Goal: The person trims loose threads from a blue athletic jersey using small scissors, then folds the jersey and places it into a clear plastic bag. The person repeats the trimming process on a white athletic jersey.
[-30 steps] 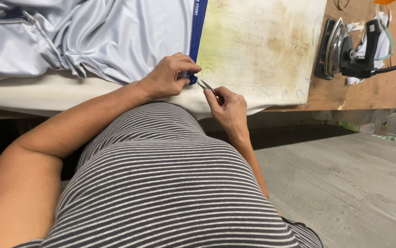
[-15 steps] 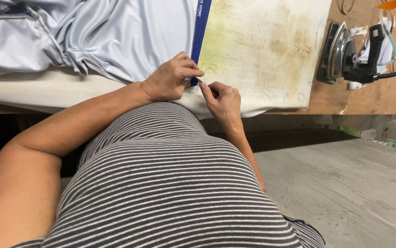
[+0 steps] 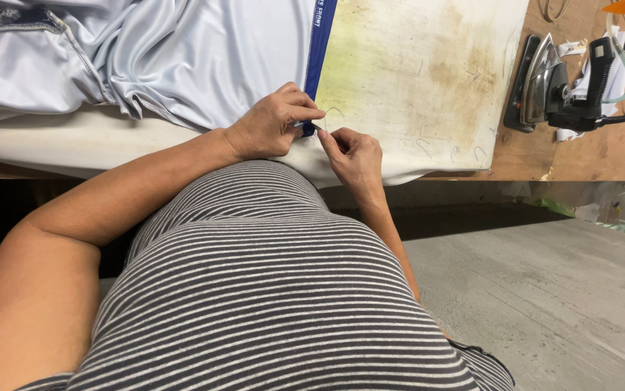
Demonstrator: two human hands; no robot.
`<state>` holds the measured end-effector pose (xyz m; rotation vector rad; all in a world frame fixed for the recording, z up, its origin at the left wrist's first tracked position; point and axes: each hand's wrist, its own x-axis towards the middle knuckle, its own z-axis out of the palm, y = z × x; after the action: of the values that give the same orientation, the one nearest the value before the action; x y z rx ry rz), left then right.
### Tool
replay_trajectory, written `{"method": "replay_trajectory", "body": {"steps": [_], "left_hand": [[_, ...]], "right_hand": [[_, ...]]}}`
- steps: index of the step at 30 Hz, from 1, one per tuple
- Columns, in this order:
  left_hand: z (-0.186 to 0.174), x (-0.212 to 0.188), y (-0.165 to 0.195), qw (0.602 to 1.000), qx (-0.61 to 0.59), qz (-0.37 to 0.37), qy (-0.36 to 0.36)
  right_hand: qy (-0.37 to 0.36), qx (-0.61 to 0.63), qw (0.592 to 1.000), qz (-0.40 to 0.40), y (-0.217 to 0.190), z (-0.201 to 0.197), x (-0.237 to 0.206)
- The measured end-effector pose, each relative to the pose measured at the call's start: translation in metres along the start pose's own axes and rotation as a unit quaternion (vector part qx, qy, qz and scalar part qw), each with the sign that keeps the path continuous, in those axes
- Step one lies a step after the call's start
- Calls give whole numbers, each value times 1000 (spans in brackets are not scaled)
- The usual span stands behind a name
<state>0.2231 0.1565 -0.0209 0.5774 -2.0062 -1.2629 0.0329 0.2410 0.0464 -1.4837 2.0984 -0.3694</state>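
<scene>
Pinching the lower end of a dark blue fabric band [image 3: 317, 65] on a pale silver-grey satin garment [image 3: 182, 58], my left hand [image 3: 272, 124] has thumb and forefinger closed tight on the hem at the near edge of the table. My right hand [image 3: 356, 153] meets it just beside, fingertips pressed together on a thin dark tool [image 3: 317, 128], of which only a sliver shows between the two hands; whether it is a needle, a pick or small snips is too small to tell.

The garment is smooth and glossy, bunched into soft folds toward the left, where it runs out of the frame along with a stitched seam near the top corner. The blue band carries white lettering too small to make out.

Under it lies a padded pressing cover of off-white cloth [image 3: 428, 80], matte, stained yellow-green and brown, with loose threads curled on it. Its front edge drops over the table.

To the right, well apart from my hands, a metal electric iron with a black handle [image 3: 555, 87] stands tipped on its side on a bare brown wooden tabletop [image 3: 602, 156], its cord leaving the frame. White paper scraps lie behind it.

My grey-and-white striped knit shirt [image 3: 269, 304] fills the foreground, hiding the table's underside; grey concrete floor [image 3: 559, 297] shows at right.
</scene>
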Motion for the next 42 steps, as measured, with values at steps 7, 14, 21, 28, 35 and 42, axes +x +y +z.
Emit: {"method": "replay_trajectory", "body": {"steps": [7,14,21,28,35,42], "left_hand": [[-1,1,2,997,-74,-22,-2],[-1,1,-1,993,-93,-67,-10],[-2,6,21,986,-140,-87,23],[-17,42,41,984,-145,-93,-44],[-23,42,33,988,-118,-85,-46],[-33,35,61,992,-107,-67,-7]], "right_hand": [[-38,290,956,-28,17,1,2],[111,130,949,-266,3,43,-5],[71,230,961,-137,29,35,9],[100,298,946,-82,9,21,19],[147,313,930,-122,-6,-16,35],[76,155,985,-26,-13,-42,-14]]}}
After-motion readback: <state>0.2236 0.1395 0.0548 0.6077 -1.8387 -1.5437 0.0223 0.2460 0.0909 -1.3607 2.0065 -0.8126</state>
